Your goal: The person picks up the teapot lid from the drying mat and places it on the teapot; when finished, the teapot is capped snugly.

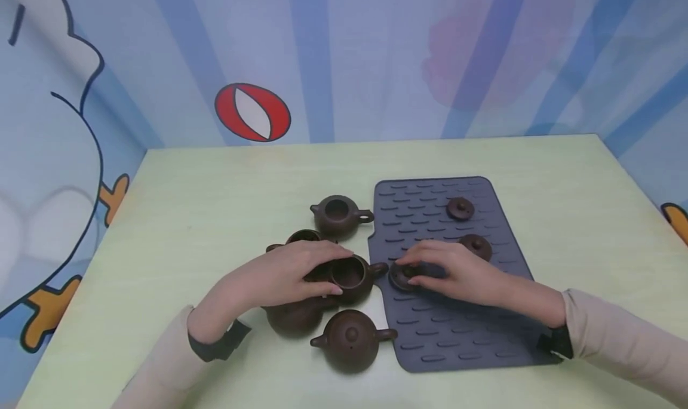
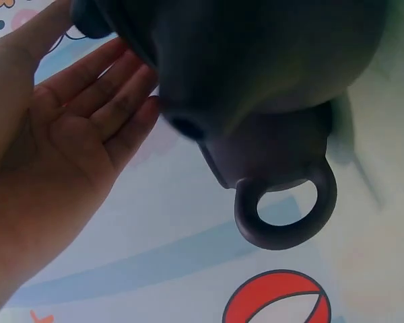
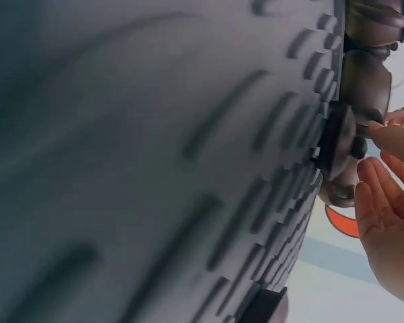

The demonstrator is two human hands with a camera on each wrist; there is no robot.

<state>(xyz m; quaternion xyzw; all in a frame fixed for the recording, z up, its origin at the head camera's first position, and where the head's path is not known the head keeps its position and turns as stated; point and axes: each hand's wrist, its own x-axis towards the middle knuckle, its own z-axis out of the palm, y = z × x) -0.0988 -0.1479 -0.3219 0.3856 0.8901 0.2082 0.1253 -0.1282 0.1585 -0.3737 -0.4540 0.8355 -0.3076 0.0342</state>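
My left hand (image 1: 287,271) is over a dark brown lidless teapot (image 1: 365,286). Its fingers and thumb hold either side of the open top. In the left wrist view this teapot (image 2: 276,54) fills the upper part, with the fingers reaching along it. On the grey mat (image 1: 430,331), my right hand (image 1: 457,274) pinches a brown teapot lid (image 1: 398,279) by its knob. The right wrist view shows that lid (image 3: 333,138) low on the mat, thumb and fingertips around the knob. The left hand partly hides other teapots (image 1: 295,319).
Behind the hands stands another lidless teapot (image 1: 336,218); a teapot with its lid on (image 1: 352,343) is nearest me. Two more lids, one far (image 1: 460,208) and one nearer (image 1: 477,246), lie on the mat. A printed cloth wall (image 1: 365,68) borders the pale table (image 1: 215,206).
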